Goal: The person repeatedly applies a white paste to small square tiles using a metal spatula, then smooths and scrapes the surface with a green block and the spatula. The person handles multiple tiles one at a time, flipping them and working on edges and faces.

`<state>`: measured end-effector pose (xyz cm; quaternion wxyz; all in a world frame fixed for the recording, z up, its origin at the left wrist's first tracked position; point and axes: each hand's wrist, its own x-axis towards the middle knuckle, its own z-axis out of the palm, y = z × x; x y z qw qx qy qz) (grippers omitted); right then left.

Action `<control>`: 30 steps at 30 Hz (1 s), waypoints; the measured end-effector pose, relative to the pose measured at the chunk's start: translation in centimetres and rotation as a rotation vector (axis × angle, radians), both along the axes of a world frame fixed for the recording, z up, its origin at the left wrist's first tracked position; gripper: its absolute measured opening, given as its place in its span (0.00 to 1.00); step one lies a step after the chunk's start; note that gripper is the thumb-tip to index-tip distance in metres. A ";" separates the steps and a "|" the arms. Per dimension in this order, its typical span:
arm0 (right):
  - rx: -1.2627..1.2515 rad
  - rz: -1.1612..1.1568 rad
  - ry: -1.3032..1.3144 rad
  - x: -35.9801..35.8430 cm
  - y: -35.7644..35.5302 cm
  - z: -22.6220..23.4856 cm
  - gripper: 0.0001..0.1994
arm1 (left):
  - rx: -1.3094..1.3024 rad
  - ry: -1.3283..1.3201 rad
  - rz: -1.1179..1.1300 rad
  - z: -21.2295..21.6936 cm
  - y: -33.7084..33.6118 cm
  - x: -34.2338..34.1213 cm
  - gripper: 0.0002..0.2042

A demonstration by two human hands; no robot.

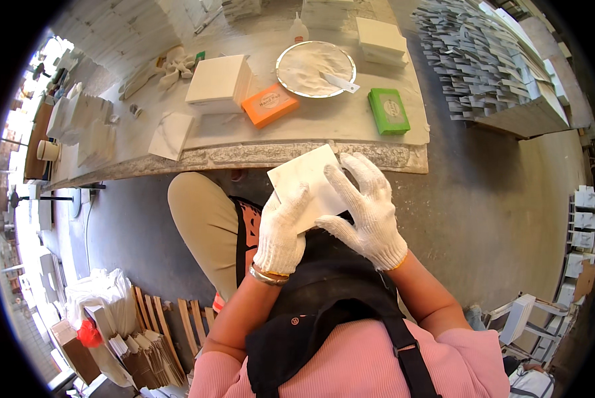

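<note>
A square white tile (314, 179) is held tilted above my lap, in front of the table's near edge. My left hand (281, 229), in a white knitted glove, is closed on the tile's left side, with the thumb over its face. My right hand (370, 212), gloved the same way, is spread at the tile's right side. Its thumb and fingers are apart, and the fingertips lie at or just over the tile's face; I cannot tell how firmly they touch. The fingers under the tile are hidden.
On the stone-topped table (244, 156) are a bowl of whitish paste (310, 63) with a scraper (340, 83), an orange box (269, 106), a green box (389, 111), a tile stack (219, 83) and a loose marbled tile (171, 136). Many tiles (470, 60) stand stacked at the right.
</note>
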<state>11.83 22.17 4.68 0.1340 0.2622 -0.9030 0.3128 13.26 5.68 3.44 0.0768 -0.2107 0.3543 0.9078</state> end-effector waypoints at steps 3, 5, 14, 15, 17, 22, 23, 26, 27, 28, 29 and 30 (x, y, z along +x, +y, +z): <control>-0.057 -0.007 -0.004 -0.6 1.0 -0.9 0.34 | 0.004 0.040 -0.069 0.1 -0.6 0.5 0.23; -0.076 -0.040 0.012 -1.2 2.2 -0.9 0.31 | -0.017 0.033 -0.064 0.1 -1.3 0.8 0.23; -0.313 0.034 -0.123 0.4 3.5 -0.9 0.38 | -0.011 -0.013 -0.073 0.1 -1.6 1.3 0.23; -0.252 0.062 -0.081 0.5 2.9 -1.1 0.42 | -0.010 -0.019 -0.080 0.2 -1.5 1.2 0.23; -0.173 0.092 -0.034 0.4 2.1 -1.6 0.46 | 0.039 -0.025 -0.088 -0.1 -1.2 1.3 0.23; -0.269 -0.022 -0.145 -0.1 3.5 -1.5 0.42 | 0.039 -0.001 -0.148 -0.2 -1.9 1.6 0.23; -0.300 -0.055 -0.192 -0.1 4.1 -1.3 0.40 | 0.053 0.007 -0.141 -0.5 -2.0 1.6 0.23; -0.576 -0.212 -0.447 0.1 5.2 -0.2 0.29 | 0.058 0.038 -0.162 -0.5 -2.1 1.8 0.23; -0.586 -0.214 -0.435 -0.1 5.7 -0.5 0.29 | 0.054 0.049 -0.180 -0.4 -2.0 1.8 0.23; -0.596 -0.216 -0.423 -0.4 6.1 -0.8 0.29 | 0.061 0.058 -0.188 -0.3 -2.0 1.7 0.23; -0.596 -0.187 -0.448 -0.3 6.1 -0.7 0.29 | 0.069 0.064 -0.201 -0.4 -1.8 1.8 0.23; -0.596 -0.159 -0.474 -0.3 5.9 -0.6 0.28 | 0.076 0.069 -0.214 -0.5 -1.6 1.7 0.23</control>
